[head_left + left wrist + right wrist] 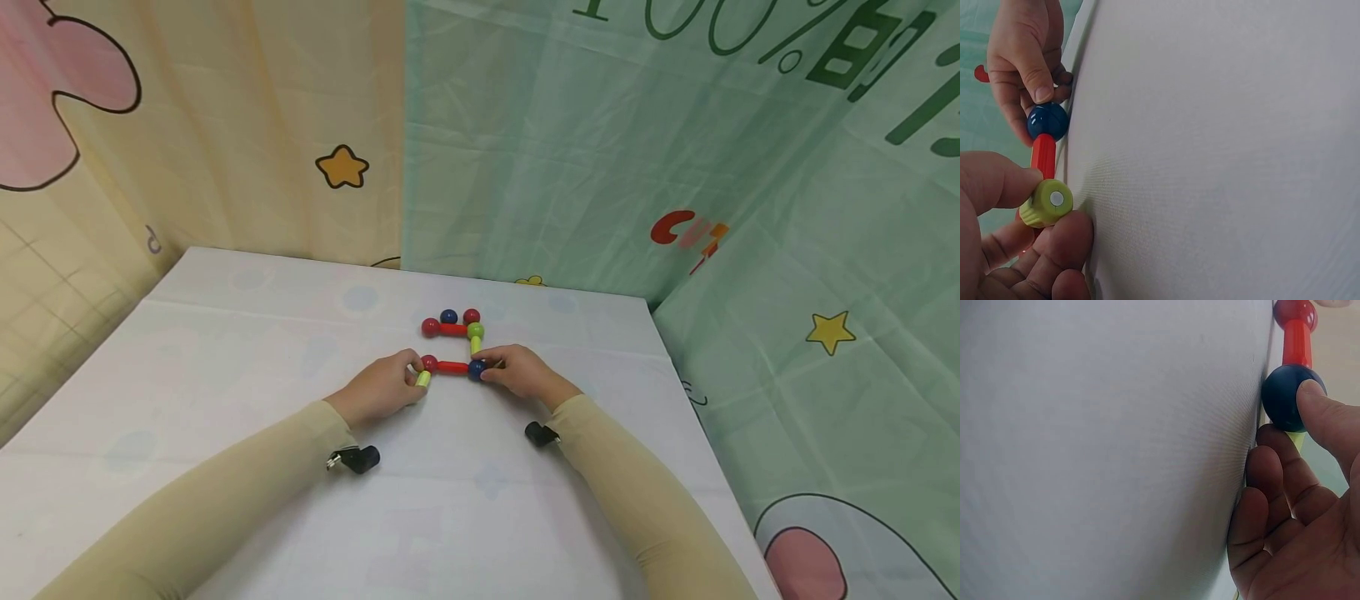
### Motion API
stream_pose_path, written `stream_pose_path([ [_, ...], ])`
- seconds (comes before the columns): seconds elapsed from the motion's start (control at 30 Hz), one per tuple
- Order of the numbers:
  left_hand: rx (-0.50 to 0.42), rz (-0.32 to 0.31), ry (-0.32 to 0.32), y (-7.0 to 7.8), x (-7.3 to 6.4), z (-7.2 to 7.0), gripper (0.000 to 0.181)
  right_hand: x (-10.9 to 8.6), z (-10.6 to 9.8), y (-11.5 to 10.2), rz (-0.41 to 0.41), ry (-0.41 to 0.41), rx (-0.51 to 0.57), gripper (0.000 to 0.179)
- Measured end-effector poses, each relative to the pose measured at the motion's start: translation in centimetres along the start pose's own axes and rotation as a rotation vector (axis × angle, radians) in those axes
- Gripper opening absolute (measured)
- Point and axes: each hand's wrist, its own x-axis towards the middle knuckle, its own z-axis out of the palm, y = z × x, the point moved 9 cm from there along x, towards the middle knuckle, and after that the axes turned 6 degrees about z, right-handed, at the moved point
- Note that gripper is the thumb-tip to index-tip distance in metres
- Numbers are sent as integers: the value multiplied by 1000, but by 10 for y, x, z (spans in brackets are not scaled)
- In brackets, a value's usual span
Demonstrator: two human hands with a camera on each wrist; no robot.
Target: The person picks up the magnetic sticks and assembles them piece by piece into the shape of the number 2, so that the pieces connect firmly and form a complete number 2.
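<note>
My left hand pinches a short yellow-green building stick between thumb and fingers. Its near end shows a pale round disc. At its far end is a red ball, joined by a red stick to a dark blue ball. My right hand grips that blue ball, thumb on one side and fingers on the other. From the blue ball another yellow-green stick runs back to a green ball. A second red stick links the green ball to another red ball.
Behind the far red stick sit a small blue ball and a red ball; whether they are attached cannot be told. A white cloth covers the table. Printed curtains hang behind and beside it.
</note>
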Motion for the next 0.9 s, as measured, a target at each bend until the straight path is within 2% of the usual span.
stream_pose_path([
  [0.63,-10,-47,0,1,-2,0,40,0,1,0,0,0,9,39],
  [0.9,-39,-43,4,4,-4,0,39,1,1,1,12,-2,9,40],
])
